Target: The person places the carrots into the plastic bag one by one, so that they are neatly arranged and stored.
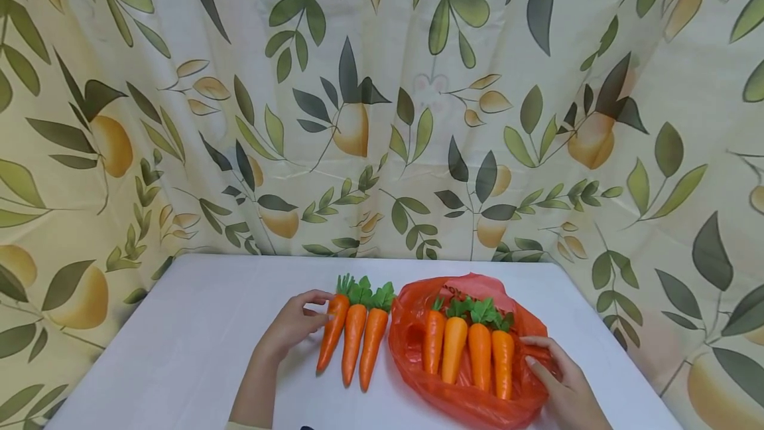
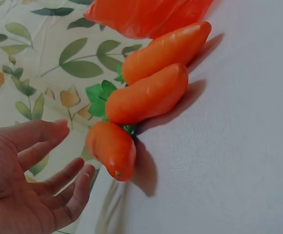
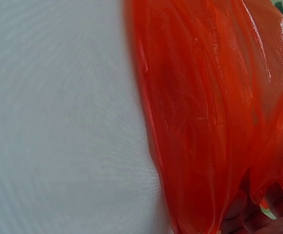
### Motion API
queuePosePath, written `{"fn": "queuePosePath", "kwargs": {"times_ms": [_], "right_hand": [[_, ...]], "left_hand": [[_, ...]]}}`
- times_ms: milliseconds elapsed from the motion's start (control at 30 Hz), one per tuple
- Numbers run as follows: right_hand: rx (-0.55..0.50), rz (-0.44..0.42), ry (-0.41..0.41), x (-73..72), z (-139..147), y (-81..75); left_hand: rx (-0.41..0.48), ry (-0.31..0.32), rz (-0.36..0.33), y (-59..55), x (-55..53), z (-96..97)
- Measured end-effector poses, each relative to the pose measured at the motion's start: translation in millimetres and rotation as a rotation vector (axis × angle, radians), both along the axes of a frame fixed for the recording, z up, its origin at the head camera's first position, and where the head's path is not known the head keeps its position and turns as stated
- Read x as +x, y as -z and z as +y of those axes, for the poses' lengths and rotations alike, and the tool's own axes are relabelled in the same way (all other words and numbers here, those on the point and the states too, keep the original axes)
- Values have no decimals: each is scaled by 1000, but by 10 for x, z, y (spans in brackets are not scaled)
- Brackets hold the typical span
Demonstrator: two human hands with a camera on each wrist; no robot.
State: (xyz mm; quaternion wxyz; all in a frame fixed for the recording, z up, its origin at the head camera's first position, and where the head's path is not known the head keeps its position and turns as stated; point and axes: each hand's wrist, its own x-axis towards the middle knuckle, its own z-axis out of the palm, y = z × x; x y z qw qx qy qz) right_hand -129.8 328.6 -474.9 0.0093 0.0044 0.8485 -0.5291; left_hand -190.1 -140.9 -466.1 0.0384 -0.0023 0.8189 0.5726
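Note:
Three orange carrots with green tops lie side by side on the white table: a left one (image 1: 333, 332), a middle one (image 1: 353, 344) and a right one (image 1: 373, 348). My left hand (image 1: 298, 320) is at the left carrot's upper end, fingers spread and loosely bent. In the left wrist view, that hand (image 2: 39, 180) shows nothing between thumb and fingers. An open red plastic bag (image 1: 418, 380) holds several more carrots (image 1: 479, 357) in a row. At its right edge my right hand (image 1: 567, 380) pinches the plastic; in the right wrist view the bag (image 3: 195, 122) partly covers the fingers.
The white table (image 1: 227, 310) reaches back to a hanging cloth (image 1: 382, 204) printed with leaves and fruit. That cloth also runs along the left and right sides. A small dark object (image 1: 307, 427) shows at the bottom edge of the head view.

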Motion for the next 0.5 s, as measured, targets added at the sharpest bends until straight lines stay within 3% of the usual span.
{"fn": "queuePosePath", "kwargs": {"times_ms": [233,500], "right_hand": [[-6,-19,1,-11,14,21],[-45,9,-16,1,8,37]], "left_hand": [[29,15,-32,58,-11,-26],[83,107,-86,126,17,-52]]}}
